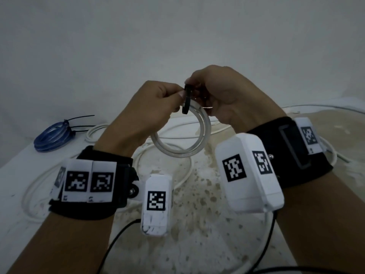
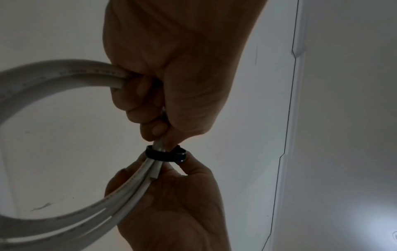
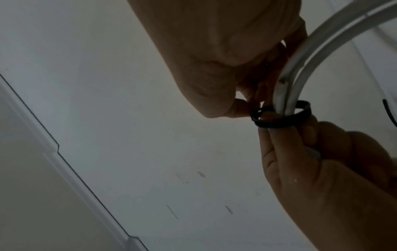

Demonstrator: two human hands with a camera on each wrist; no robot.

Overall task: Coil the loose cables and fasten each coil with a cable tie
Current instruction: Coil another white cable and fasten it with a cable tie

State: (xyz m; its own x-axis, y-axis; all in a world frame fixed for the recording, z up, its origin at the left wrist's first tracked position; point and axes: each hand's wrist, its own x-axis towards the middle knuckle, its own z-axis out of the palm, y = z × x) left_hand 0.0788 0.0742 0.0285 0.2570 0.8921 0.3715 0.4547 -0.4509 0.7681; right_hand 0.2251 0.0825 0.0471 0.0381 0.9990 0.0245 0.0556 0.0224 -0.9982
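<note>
Cinching the tie on the white coil

Wrist units with marker tags sit nearest, strapped on both forearms. Beyond them, left hand point(image 1: 158, 99) and right hand point(image 1: 221, 95) meet in the air above the table point(image 1: 197, 244), both clenched on the same job. White coil point(image 1: 189, 139) hangs below my fingers, a couple of turns, clear of the tabletop. Black cable tie point(image 1: 186, 99) circles the bunched turns at the top of the coil; the wrist views show it as a loose ring with daylight inside, not yet snug.

Left hand grasps the bundle just beside the tie, fingertips pinching the strands. Right hand holds the turns on the other side of the tie, fingers at the band.

To do this well, I judge:
- keep the turns stacked flat so none slips out of the loop
- hold the tie's head steady, pull the tail straight
- stop when firm, not crushing the jacket

One strand end point(image 2: 153, 176) pokes out near the ring; it could escape.

Far left lies a blue coil point(image 1: 53, 138), tied. Loose white cable point(image 1: 177, 184) waits on the table
</note>
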